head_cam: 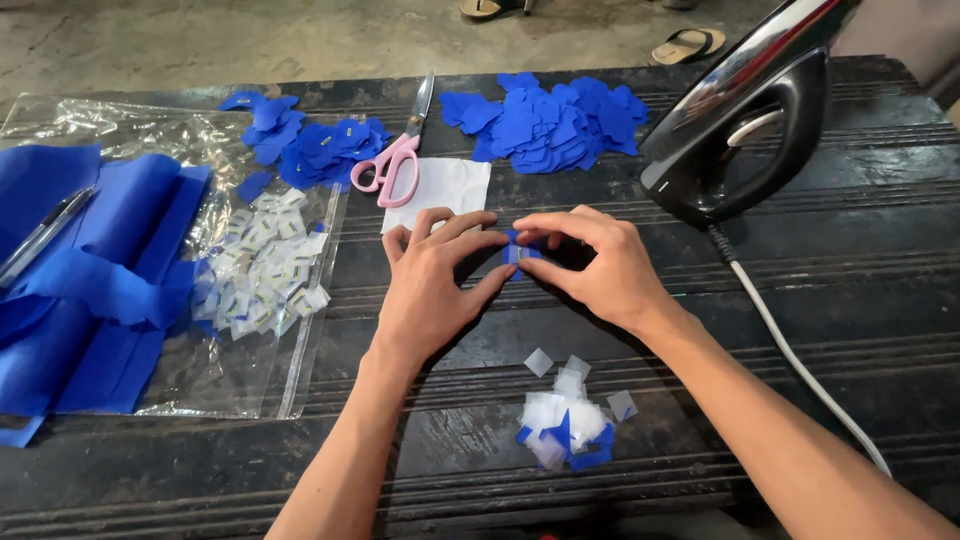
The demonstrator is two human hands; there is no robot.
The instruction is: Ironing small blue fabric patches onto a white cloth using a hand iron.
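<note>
Blue patch (522, 252) lies flat between both hands, left hand (432, 290) and right hand (598, 268) fingertips pinching its opposite edges.

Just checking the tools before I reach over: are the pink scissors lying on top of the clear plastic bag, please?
No, the pink scissors lie on the dark table, partly over a white sheet, beside the clear plastic bag.

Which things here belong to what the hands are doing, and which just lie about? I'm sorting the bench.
In use:
left hand and right hand, pinching one small blue piece
scrap heap just below

Lying about:
pink scissors
iron
white sheet
blue cut pieces
clear bag
blue cloth
pen
</note>
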